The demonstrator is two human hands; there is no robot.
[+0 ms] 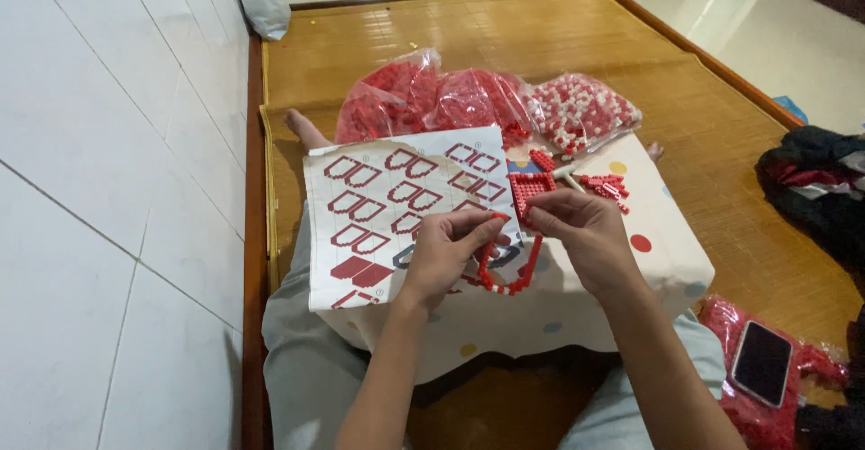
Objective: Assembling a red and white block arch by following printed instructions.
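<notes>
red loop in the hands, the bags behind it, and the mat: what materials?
Red loop: looks like hard plastic, a chain of tiny studded bricks with a slight gloss, held between left hand and right hand. Bags: thin clear plastic film, judging by crinkles and glare, bricks visible through them. Mat: probably woven bamboo or reed; fine parallel slats, tan, dark edging.

Left hand (448, 250) and right hand (577, 230) meeting near centre, fingertips pinching a thin red outline frame of small plastic building bricks (507, 274) hanging at 6 o'clock below them. At 9 o'clock, a white paper instruction sheet with red diagrams (387, 207) lying on a white polka-dot cushion (667, 252). At 12 o'clock, three clear plastic bags of red bricks (478, 99). Loose red bricks (604, 186) at 1 o'clock. A black smartphone (761, 363) at 4 o'clock on the woven bamboo mat (541, 36).
</notes>
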